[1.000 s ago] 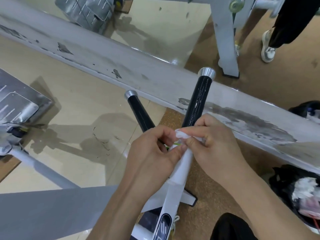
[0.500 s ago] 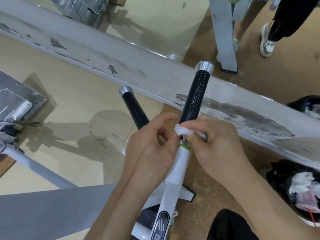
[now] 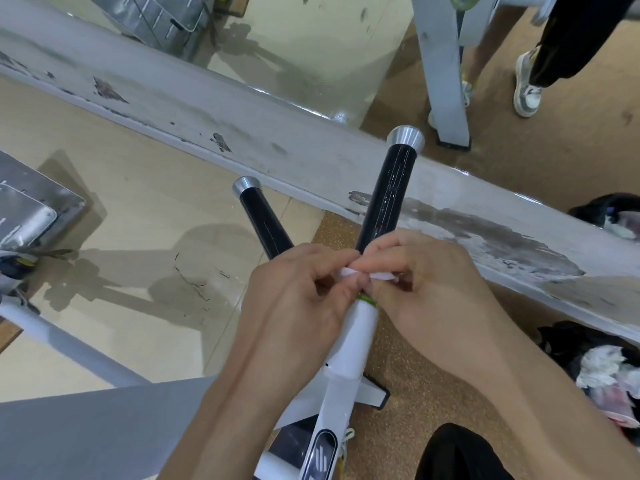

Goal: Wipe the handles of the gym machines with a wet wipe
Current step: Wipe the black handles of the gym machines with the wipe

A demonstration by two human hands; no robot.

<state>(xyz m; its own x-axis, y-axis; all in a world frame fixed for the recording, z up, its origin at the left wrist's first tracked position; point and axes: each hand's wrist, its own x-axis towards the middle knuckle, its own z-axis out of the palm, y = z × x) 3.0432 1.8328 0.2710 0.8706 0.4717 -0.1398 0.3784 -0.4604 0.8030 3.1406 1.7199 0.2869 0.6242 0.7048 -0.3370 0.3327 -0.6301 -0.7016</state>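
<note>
A long scuffed white ledge [image 3: 311, 147] crosses behind the machine; the machine's white arm [image 3: 356, 341] rises from below to where the hands meet; two black handles fork from it, the taller handle [image 3: 388, 199] on the right, the shorter handle [image 3: 266, 223] on the left. The left hand [image 3: 294, 299] and right hand [image 3: 436, 289] meet at the taller handle's base, each pinching the wet wipe [image 3: 349, 273] with curled fingers; the handle's length runs up and away from that grip to its silver cap [image 3: 406, 136], so the stroke probably goes that way; both hands sit equally near.
</note>
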